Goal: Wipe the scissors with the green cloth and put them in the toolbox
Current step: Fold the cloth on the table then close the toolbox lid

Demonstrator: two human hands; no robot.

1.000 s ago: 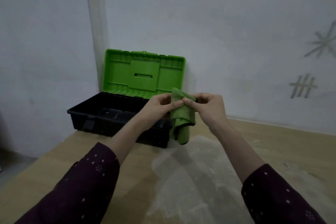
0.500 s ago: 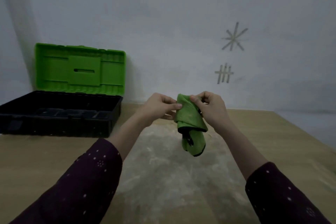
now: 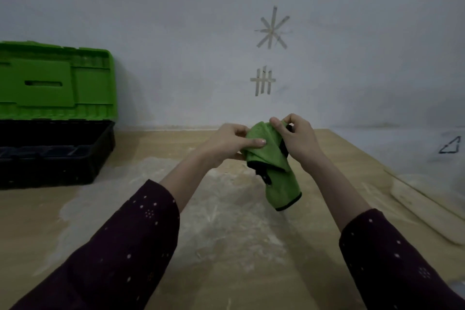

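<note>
Plainly the scissors (image 3: 283,148) are almost wholly wrapped: only a dark part, which I take for the handle, shows between the green cloth (image 3: 264,152) and the palm of the right hand (image 3: 298,138). The bundle is held in the air above the worktop (image 3: 226,246), towards its far edge near the wall (image 3: 176,33), with a loose tail of cloth hanging down below the hands. The left hand (image 3: 226,145) pinches the cloth, thumb laid flat across the front fold and fingers closed behind it; the right hand's fingers are curled round the upper end, thumb on the top of the cloth. This looks like the wiping step, not yet the putting away. The toolbox (image 3: 50,171) stands well apart to the left, its green lid (image 3: 50,88) propped upright. The chief risk, as I judge it, is that the blades cannot be seen: a hard rub along a hidden edge or point could cut through the fold into a finger. The scissors might also slide out of the open lower end and drop onto the pale dusty patch (image 3: 201,209) directly beneath, soiling them again.
</note>
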